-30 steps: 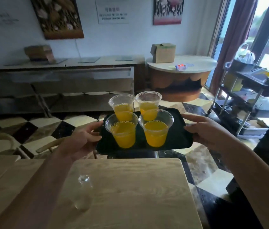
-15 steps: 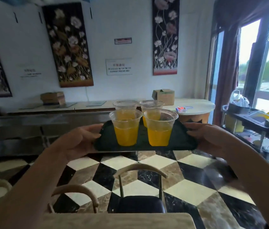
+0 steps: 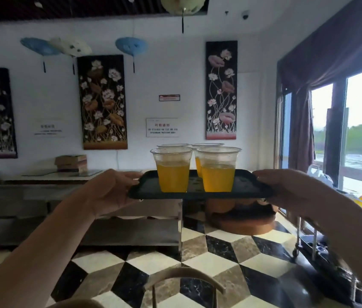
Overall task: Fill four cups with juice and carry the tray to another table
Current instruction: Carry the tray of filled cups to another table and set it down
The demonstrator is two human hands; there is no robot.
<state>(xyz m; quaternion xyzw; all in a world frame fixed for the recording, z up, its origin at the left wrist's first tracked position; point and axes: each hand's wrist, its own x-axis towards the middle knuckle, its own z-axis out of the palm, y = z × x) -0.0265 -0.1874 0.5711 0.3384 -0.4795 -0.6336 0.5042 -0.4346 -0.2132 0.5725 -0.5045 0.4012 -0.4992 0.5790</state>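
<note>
A black tray (image 3: 151, 190) is held level in the air at chest height, seen almost edge-on. On it stand several clear plastic cups of orange juice: a front left cup (image 3: 172, 172), a front right cup (image 3: 218, 172), and two more behind them, mostly hidden. My left hand (image 3: 111, 192) grips the tray's left edge, thumb on the rim. My right hand (image 3: 286, 190) grips the right edge the same way.
A chair back (image 3: 186, 278) curves just below me over the checkered floor (image 3: 209, 258). A long steel counter (image 3: 75, 196) runs along the far wall. A round wooden table base (image 3: 242, 218) sits behind the tray. A trolley (image 3: 322, 241) stands by the window at right.
The tray has risen toward eye level and the view has tilted up. The wooden table below has dropped out of sight. Both hands keep their grip on the tray.
</note>
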